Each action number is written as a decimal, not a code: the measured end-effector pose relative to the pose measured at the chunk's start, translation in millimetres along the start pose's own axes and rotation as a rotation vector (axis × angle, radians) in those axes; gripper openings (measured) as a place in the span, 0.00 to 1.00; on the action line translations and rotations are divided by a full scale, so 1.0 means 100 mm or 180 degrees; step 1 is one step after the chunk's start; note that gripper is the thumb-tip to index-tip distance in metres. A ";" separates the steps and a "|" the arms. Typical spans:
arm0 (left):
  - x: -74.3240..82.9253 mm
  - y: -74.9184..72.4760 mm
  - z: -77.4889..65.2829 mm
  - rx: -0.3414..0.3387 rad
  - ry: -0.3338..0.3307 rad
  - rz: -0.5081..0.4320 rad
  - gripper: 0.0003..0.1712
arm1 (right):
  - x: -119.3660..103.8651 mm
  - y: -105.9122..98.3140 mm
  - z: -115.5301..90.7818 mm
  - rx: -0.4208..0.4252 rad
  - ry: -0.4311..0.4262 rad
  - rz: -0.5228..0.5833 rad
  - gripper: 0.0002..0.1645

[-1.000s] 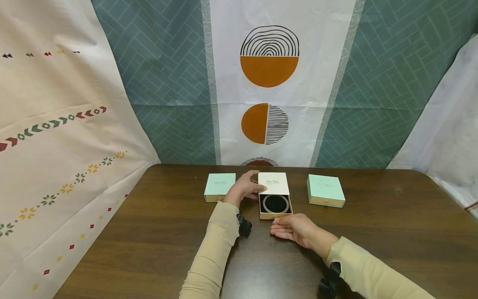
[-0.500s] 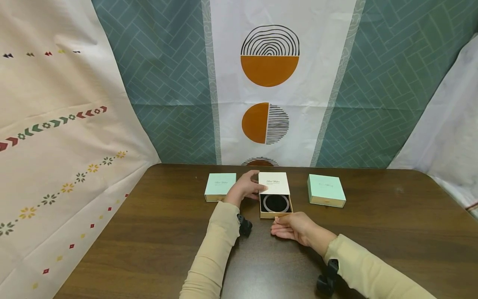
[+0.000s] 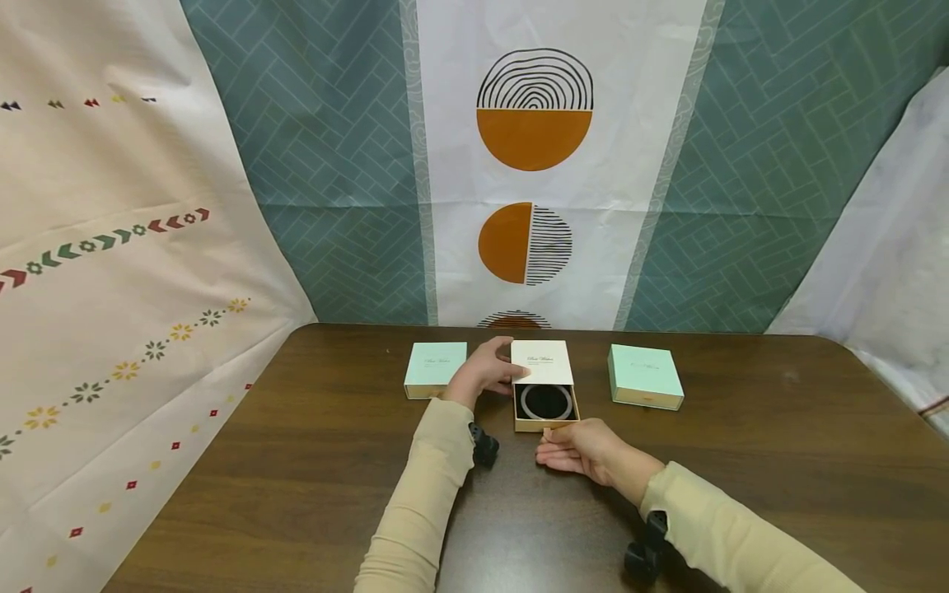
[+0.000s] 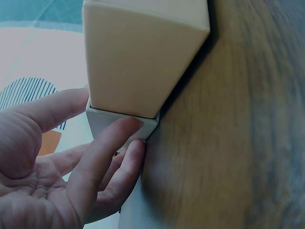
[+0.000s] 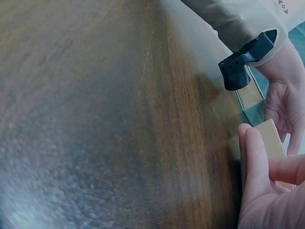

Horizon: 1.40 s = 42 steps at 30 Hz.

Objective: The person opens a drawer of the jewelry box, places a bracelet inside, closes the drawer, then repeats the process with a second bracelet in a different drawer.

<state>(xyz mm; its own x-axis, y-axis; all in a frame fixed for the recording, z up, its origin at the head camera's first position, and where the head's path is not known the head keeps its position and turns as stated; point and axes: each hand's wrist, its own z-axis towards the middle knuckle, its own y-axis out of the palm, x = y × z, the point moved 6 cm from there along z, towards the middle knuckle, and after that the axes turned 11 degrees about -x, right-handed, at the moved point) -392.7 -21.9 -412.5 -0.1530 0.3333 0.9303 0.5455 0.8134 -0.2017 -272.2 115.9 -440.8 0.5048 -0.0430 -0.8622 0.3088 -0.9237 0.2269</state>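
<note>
A drawer-style gift box with a white sleeve [image 3: 541, 356] stands near the back of the table, its tan drawer [image 3: 525, 426] pulled partly out towards me. Inside, a pale grey bangle [image 3: 524, 402] lies on a black pad [image 3: 547, 402]. My left hand [image 3: 485, 372] holds the sleeve from its left side; in the left wrist view its fingers [image 4: 126, 126] lie along the sleeve's wall, the drawer's bare side [image 4: 138, 62] beyond. My right hand [image 3: 586, 453] pinches at the front edge of the drawer, thumb and forefinger together. In the right wrist view its fingers [image 5: 256, 157] partly cover the drawer front [image 5: 269, 133].
A mint green box [image 3: 437, 362] sits left of the white one, partly behind my left hand. Another mint green box [image 3: 647, 372] stands to the right. Brown wooden table [image 3: 296, 461] extends in front, with patterned cloths [image 3: 356, 165] hanging behind and beside it.
</note>
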 end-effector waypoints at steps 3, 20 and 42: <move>0.00 0.00 0.00 -0.0003 -0.0011 0.0000 0.44 | 0.00 0.00 0.01 0.0008 -0.0018 0.0001 0.16; -0.01 0.00 0.01 0.0026 -0.0065 0.0003 0.44 | -0.02 0.00 0.05 0.0105 -0.0103 0.0051 0.14; -0.03 0.00 0.03 0.0025 -0.0084 0.0022 0.44 | -0.06 -0.02 0.16 0.0091 -0.0137 0.0100 0.16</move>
<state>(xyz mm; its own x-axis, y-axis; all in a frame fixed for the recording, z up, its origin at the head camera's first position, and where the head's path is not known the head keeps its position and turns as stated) -395.0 -21.7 -415.7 -0.1710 0.3511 0.9206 0.5403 0.8148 -0.2104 -289.2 112.1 -443.3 0.4785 -0.0878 -0.8737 0.2699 -0.9321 0.2415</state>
